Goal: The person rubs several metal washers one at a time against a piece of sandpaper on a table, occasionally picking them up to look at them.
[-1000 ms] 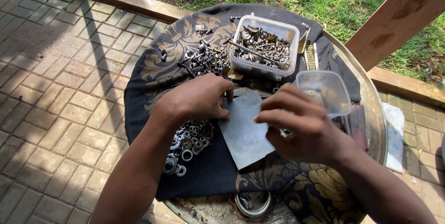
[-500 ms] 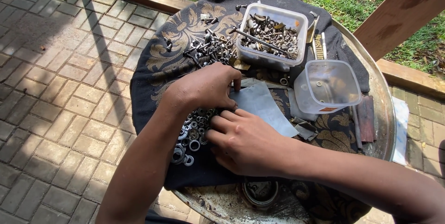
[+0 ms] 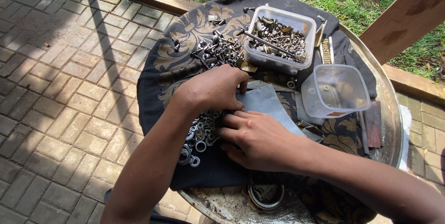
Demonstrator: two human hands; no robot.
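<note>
A round tabletop (image 3: 387, 108) carries a dark patterned cloth (image 3: 167, 62). At its middle lies a grey sheet (image 3: 266, 106) — left hand (image 3: 211, 89) pressing its edge, grip curled. Right hand (image 3: 257, 138) fingers a washer pile (image 3: 197, 136) near the front-left edge — whether it holds anything, I cannot tell.

The cloth (image 3: 185, 43) is black with a gold leaf pattern. At its nine o'clock edge, the washers (image 3: 197, 136) shine silver. At twelve o'clock, a clear tub (image 3: 279, 38) holds grey and brassy hardware. The metal sheet (image 3: 266, 106) is dull grey; the paving (image 3: 60, 80) is grey-brown brick.
</note>
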